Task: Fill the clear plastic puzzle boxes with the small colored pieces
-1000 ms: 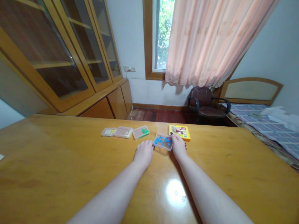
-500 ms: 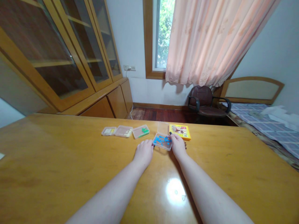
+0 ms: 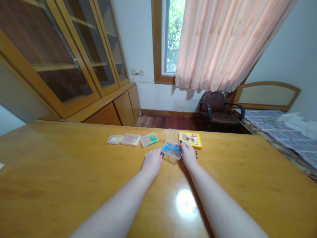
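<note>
Between my hands is a clear plastic box (image 3: 176, 157) with its see-through lid (image 3: 172, 135) raised at the back. Small blue pieces (image 3: 169, 148) lie scattered inside it. My left hand (image 3: 153, 162) grips the box's left side, fingers closed on its edge. On the opposite side my right hand (image 3: 188, 154) holds the right edge, also closed. The box looks slightly raised off the table at the front. A yellow printed box (image 3: 192, 140) lies just behind my right hand, and a few small dark brown pieces (image 3: 196, 154) sit beside that hand.
Left of my hands stand a clear box with green pieces (image 3: 149, 140), another with cream pieces (image 3: 131, 139) and a smaller one with pale and yellow pieces (image 3: 115, 139). All are on the wooden table (image 3: 74, 178). Past its far edge is a brown armchair (image 3: 215, 107).
Almost nothing differs. Both hands stay on the clear box, which shows only a very slight shift in tilt.
</note>
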{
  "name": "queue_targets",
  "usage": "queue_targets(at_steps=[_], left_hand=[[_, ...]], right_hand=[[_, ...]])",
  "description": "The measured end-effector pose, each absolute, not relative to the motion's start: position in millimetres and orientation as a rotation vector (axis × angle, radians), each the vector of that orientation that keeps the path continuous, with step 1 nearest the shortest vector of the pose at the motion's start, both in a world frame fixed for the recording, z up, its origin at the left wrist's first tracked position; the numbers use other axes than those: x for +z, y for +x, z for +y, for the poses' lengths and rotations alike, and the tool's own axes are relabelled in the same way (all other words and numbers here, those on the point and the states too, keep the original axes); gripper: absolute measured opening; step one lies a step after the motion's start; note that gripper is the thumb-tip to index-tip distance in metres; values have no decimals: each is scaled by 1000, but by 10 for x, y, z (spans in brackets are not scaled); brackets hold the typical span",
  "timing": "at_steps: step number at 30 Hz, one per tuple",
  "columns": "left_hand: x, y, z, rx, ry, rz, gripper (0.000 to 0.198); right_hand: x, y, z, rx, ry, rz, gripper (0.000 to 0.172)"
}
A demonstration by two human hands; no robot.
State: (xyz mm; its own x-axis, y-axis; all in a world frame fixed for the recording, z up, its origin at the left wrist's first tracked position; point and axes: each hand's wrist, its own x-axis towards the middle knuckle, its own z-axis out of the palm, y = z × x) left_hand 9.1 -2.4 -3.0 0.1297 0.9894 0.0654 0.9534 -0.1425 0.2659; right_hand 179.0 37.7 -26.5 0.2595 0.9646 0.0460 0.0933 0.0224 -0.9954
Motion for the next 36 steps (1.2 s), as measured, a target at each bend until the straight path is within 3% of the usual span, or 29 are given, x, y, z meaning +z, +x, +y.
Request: queue_targets(at_steps=[8,18,30,36], left_hand=[[-14,49,-7,408,2269,1981,26],[-51,15,11,538,2160,2011,22],[-4,-21,10,1296,2012,1733,21],[14,13,-39,1238,2273,1496,19]], right_hand=[[-202,1774,349,963,-1331,-1078,26],[-276,1775,378,944,-1342,-1066,27],[-275,1763,379,997,-1301,-1047,24],[-208,1741,328,1000,-1294,-1144,25]])
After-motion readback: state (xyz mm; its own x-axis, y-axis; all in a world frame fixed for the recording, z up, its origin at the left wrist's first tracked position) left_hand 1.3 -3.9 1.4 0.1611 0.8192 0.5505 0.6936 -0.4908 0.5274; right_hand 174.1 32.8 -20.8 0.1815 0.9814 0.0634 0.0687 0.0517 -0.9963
